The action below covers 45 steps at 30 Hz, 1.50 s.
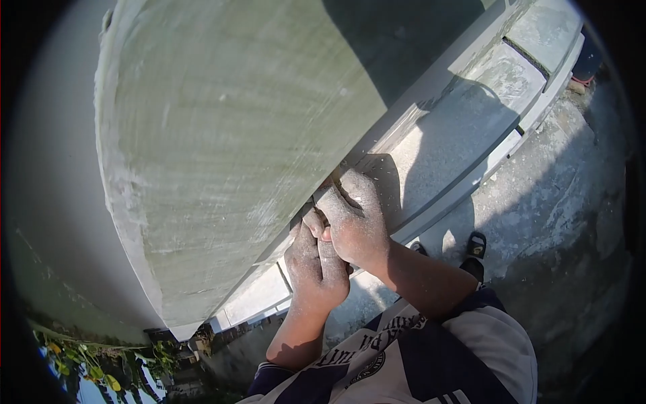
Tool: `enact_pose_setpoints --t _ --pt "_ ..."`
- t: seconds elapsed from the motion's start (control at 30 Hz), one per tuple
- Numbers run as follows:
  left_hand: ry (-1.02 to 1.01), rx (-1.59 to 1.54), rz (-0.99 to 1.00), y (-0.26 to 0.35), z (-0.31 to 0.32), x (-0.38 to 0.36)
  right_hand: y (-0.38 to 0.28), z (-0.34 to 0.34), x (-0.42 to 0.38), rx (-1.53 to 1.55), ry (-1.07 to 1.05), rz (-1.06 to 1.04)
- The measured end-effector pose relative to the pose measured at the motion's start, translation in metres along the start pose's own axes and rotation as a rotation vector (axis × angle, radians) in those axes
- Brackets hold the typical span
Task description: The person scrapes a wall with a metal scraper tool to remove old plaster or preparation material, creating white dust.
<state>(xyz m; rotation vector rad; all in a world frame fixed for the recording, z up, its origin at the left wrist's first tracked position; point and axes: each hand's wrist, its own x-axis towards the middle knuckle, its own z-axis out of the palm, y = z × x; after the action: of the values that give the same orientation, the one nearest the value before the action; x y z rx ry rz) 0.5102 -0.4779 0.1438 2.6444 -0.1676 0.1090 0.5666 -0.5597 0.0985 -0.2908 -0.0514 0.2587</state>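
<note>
A large greenish-grey slab-like surface [229,128], with fine scratches and a pale, rough rim, fills the left and middle of the view. At its lower right edge my two dust-covered hands are close together, touching or nearly so. My left hand [315,264] is closed, its fingers curled in at the edge. Slightly higher and to the right, my right hand [356,219] is closed too, knuckles up, its fingertips tucked against the edge. Whatever lies inside the fingers is hidden. Beside the hands runs a pale ledge [444,151], with small light specks near my right hand.
Dark gaps divide the stepped ledge into sections. Below lies a stained concrete floor [538,195], where a sandalled foot [476,246] shows. Leafy plants [94,367] grow at the lower left. Shadows cross the slab and the ledge.
</note>
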Motion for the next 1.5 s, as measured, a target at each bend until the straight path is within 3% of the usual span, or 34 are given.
enact_pose_setpoints --t 0.07,0.23,0.3,0.33,0.43,0.53,0.6,0.67,0.7,0.77,0.8,0.83,0.87,0.97,1.1,1.17,1.3,1.4,1.43,1.5 --pt "0.101 0.028 0.225 -0.007 0.007 0.002 0.005 0.003 -0.002 0.013 0.002 -0.029" --pt "0.078 -0.030 0.012 0.002 0.006 0.002 -0.004 0.002 0.000 0.085 0.032 -0.004" --pt "0.053 -0.082 -0.109 0.021 -0.001 0.003 -0.001 0.003 0.003 -0.069 0.059 -0.070" --pt "0.069 -0.050 -0.042 0.017 -0.001 0.004 0.002 0.005 0.001 0.027 0.130 0.018" --pt "0.096 0.045 0.108 0.006 -0.003 0.006 0.003 0.009 0.000 0.109 0.078 -0.008" --pt "0.074 -0.055 0.007 0.012 -0.005 0.009 -0.018 0.010 0.006 0.057 0.128 0.070" --pt "0.028 -0.057 -0.088 0.021 -0.011 0.011 -0.003 0.008 0.004 -0.295 0.072 -0.299" --pt "0.102 0.039 0.134 0.012 -0.010 0.010 -0.010 0.013 -0.003 0.033 0.089 0.005" --pt "0.128 0.066 0.211 0.009 -0.008 0.010 0.004 0.004 0.002 -0.010 0.056 -0.048" --pt "0.133 -0.010 0.146 0.008 -0.003 0.009 -0.005 0.005 0.006 0.037 0.051 -0.043" --pt "0.085 -0.033 0.039 0.014 -0.004 0.008 -0.014 0.009 0.004 0.128 0.075 0.022" --pt "0.038 -0.057 -0.060 0.028 -0.009 0.011 -0.013 0.016 0.005 0.075 0.155 -0.097" --pt "-0.006 -0.084 -0.150 0.036 -0.011 0.014 -0.012 0.016 0.002 0.149 0.128 -0.064" --pt "0.073 -0.009 0.069 0.022 -0.010 0.007 -0.008 0.013 0.001 0.264 0.062 -0.026" --pt "0.008 -0.041 -0.104 0.027 -0.010 0.011 -0.015 0.013 0.007 0.130 0.129 -0.008" --pt "-0.074 -0.063 -0.258 0.040 -0.019 0.011 -0.006 0.015 0.000 0.261 0.079 -0.034" --pt "0.043 -0.053 -0.008 0.023 -0.011 0.006 -0.005 0.010 0.007 0.286 0.048 -0.029" --pt "-0.023 0.034 0.027 0.024 -0.016 0.012 -0.009 0.016 0.004 0.291 0.087 -0.032" --pt "-0.047 -0.041 -0.148 0.031 -0.020 0.008 -0.004 0.017 0.001 0.277 0.084 -0.054" --pt "0.006 -0.011 -0.026 0.022 -0.019 0.004 -0.007 0.015 0.002 0.240 0.082 -0.066"
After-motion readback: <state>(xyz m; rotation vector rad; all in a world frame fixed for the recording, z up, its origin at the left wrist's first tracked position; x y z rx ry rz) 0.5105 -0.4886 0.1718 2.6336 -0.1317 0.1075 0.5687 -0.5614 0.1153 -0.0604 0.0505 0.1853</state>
